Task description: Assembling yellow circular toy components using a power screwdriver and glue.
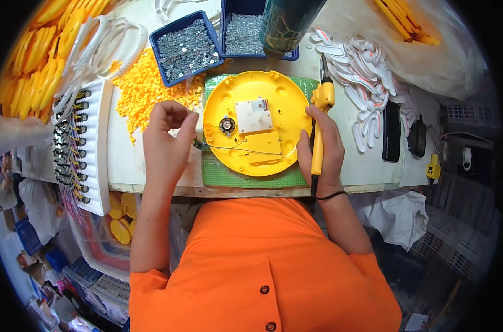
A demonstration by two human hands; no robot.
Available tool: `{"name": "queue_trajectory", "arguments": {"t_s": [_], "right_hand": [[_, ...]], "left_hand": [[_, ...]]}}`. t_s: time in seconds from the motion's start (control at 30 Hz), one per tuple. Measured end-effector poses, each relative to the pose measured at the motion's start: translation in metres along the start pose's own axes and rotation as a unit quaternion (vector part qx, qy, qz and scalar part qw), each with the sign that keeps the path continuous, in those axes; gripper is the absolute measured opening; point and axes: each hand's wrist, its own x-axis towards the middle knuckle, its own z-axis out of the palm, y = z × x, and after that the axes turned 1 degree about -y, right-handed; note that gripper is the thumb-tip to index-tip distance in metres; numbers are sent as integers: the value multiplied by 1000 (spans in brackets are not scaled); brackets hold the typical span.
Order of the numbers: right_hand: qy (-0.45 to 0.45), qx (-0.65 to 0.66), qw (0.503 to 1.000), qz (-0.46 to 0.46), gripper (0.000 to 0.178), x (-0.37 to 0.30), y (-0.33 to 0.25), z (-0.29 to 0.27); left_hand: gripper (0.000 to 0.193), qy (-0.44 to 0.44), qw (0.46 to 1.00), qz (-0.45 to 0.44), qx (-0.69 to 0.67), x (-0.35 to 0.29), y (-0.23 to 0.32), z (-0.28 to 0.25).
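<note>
Two bare hands above the near edge of the worktop [362,172]. Left hand [167,138]: fingers curled, thumb close to them; cannot tell whether anything is pinched. Right hand [328,152]: holds a slim yellow tool [317,157], thumb at the rim of the round yellow shell [218,99]. Shell lies on a green mat [215,172], middle of near edge; carries white box [251,119], black speaker [227,125]. Beyond: small yellow parts [138,94], left; blue trays [157,60] of metal pieces toward far edge.

Smooth, glossy plastic yellow shell [291,115], shiny metal screws [188,48], matt cloth shirt [224,276].
</note>
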Motion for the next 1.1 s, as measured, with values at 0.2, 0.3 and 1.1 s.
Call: {"name": "queue_trajectory", "arguments": {"t_s": [0.2,0.3,1.1], "right_hand": [[-45,3,999,0,51,-33,-9,-10],[-77,-6,997,-3,49,-41,-12,-21],[-52,315,945,64,52,-38,-42,-29]], "left_hand": [[24,17,976,-88,-200,0,11,-24],[22,-7,959,-107,-262,-6,9,-31],[17,-306,917,215,138,-51,89,45]]}}
